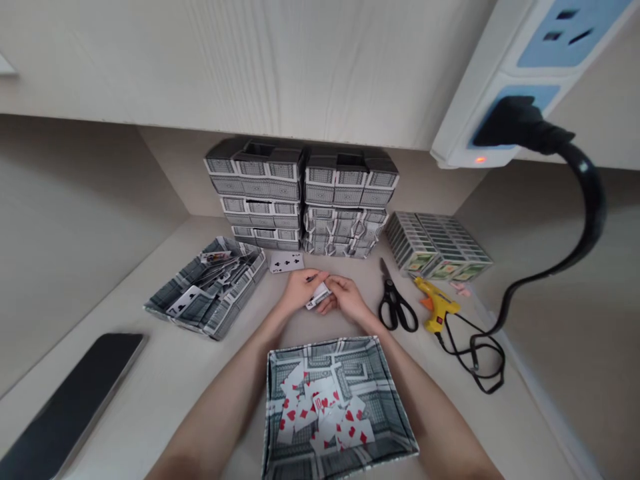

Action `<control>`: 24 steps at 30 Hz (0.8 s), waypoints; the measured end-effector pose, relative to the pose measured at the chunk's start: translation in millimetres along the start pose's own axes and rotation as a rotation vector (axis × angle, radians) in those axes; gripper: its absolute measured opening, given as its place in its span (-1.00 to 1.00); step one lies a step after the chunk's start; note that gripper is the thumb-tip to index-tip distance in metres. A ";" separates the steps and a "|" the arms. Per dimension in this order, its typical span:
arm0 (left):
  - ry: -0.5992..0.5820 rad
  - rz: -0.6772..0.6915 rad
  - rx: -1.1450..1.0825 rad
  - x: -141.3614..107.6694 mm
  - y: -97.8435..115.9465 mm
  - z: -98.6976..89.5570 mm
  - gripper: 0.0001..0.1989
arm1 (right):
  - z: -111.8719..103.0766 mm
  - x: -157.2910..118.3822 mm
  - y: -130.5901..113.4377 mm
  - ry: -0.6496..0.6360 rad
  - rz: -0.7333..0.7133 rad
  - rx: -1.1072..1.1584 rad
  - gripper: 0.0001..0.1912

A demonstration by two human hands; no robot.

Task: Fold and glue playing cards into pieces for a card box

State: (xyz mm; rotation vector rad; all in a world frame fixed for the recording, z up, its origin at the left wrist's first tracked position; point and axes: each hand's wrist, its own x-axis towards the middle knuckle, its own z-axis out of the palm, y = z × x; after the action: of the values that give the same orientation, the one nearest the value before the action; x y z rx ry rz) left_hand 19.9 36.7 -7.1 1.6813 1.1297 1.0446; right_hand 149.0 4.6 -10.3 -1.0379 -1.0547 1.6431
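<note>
Near the middle of the desk, my left hand and my right hand meet around a small playing card, which looks bent or folded. The fingers of both hands are closed on it, and they hide part of it. Just behind my left hand a black-suited card lies face up. Between my forearms stands a box made of playing cards, holding several pieces with red hearts and diamonds. To the left, a card-made tray contains many loose cards.
Stacked card-made boxes stand against the back wall, with packs of cards to their right. Black scissors, a yellow glue gun and its cord lie right. A dark phone-like slab lies left. A power strip hangs overhead.
</note>
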 end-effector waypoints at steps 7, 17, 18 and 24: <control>0.068 -0.034 -0.041 0.6 0.0 -2.1 -0.62 | 2.6 -0.3 2.2 0.007 -0.096 -0.096 -0.70; 0.112 -0.085 -0.101 1.3 0.0 -0.2 -0.59 | 2.7 -0.2 1.2 -0.019 -0.092 -0.072 -0.70; 0.115 -0.093 -0.111 1.2 0.4 -0.1 -0.59 | 2.9 -0.4 1.6 -0.016 -0.098 -0.075 -0.71; 0.091 -0.107 -0.171 2.2 1.7 -4.3 -0.60 | 3.0 0.7 2.5 0.044 -0.117 -0.097 -0.74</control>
State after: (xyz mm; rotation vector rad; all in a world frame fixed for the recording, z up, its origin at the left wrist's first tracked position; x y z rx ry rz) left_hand 16.9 39.2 -3.8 1.4370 1.1408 1.1260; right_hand 145.4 4.1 -11.9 -1.0505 -1.1534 1.4820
